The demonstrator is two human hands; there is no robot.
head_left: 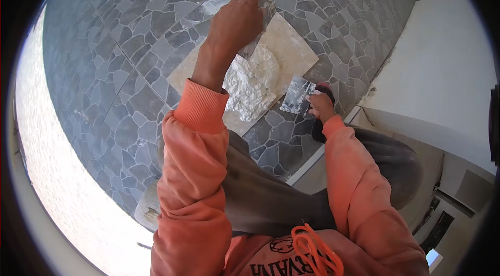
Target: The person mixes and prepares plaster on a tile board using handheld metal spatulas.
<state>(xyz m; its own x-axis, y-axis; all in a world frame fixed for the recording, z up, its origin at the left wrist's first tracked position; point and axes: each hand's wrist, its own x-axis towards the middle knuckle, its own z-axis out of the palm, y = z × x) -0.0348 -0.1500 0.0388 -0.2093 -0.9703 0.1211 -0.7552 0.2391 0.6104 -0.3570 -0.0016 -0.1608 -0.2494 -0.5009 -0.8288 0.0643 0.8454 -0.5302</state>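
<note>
My left hand (237, 23) is raised over the far side of a heap of white paste (252, 83). Its fingers are closed on a see-through piece of plastic (269, 9), possibly a bag; the hand hides much of it. The heap is wet and lumpy, spread on a beige tile (294, 49) on the floor. To the right of the tile, my right hand (320, 105) grips a wide-bladed putty knife (297, 95). White paste is smeared on its metal blade, which is close to the tile's right edge.
Grey stone-patterned floor tiles (140, 21) surround the beige tile. White residue (216, 4) marks the floor beyond my left hand. My bent legs (271, 192) and a dark shoe (319, 131) are near. A white wall or ledge (437, 52) stands at the right.
</note>
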